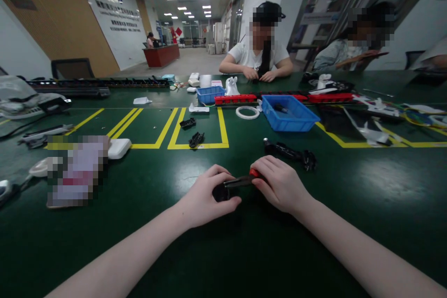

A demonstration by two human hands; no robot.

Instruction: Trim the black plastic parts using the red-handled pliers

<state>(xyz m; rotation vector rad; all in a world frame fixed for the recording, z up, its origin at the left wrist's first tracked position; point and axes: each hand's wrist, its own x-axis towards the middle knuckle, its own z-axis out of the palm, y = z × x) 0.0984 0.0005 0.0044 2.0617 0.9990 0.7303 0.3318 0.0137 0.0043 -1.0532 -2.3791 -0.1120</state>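
Black part (220,192) sits over the table (146,242), left hand (204,198) fingers curled round it — right hand (281,184) grips the pliers (241,181), tips at the part. Looks like mid plier work, so steady hands matter. Count: one part held, one pliers, two blue bins (296,124) (209,99).

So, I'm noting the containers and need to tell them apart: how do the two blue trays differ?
The right-hand tray looks larger; the left-hand tray looks smaller. The right-hand tray sits nearer the camera, the left-hand tray farther back. The right-hand tray shows a dark item inside, while the left-hand tray's contents can't be made out. Both are blue, open-topped and upright.
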